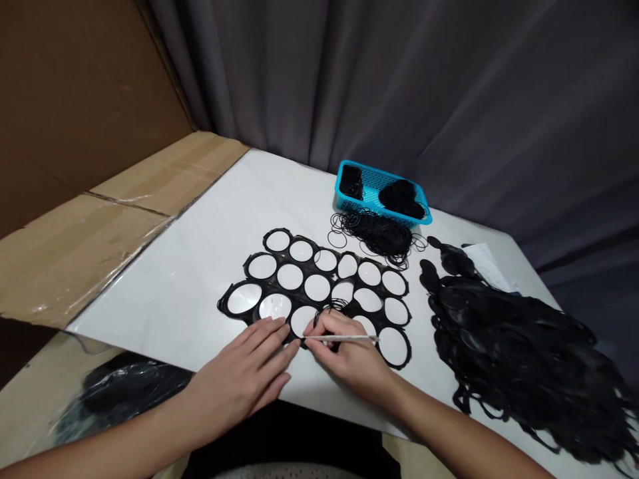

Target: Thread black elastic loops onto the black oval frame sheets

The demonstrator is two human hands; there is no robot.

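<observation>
A black rubbery sheet [294,297] with rows of large round holes lies on the white tabletop. My left hand [252,366] rests flat near its front edge, fingers stretched out and holding nothing. Just to the right, my right hand [352,352] pinches a thin whitish stick [359,338], its tip at the sheet's front edge beside my left fingertips. Several thin black rings [335,305] show by the right hand's fingers; whether they are held or lie on the sheet, I cannot tell. Both hands hide part of the front row of holes.
Behind the sheet lies a tangle of thin black rings [379,233], against a blue basket [372,174] containing black bundles. A large heap of flat black rubbery pieces [524,359] covers the right side, with a white packet [489,266] behind. Cardboard [130,179] borders the left; a grey curtain [399,86] hangs behind.
</observation>
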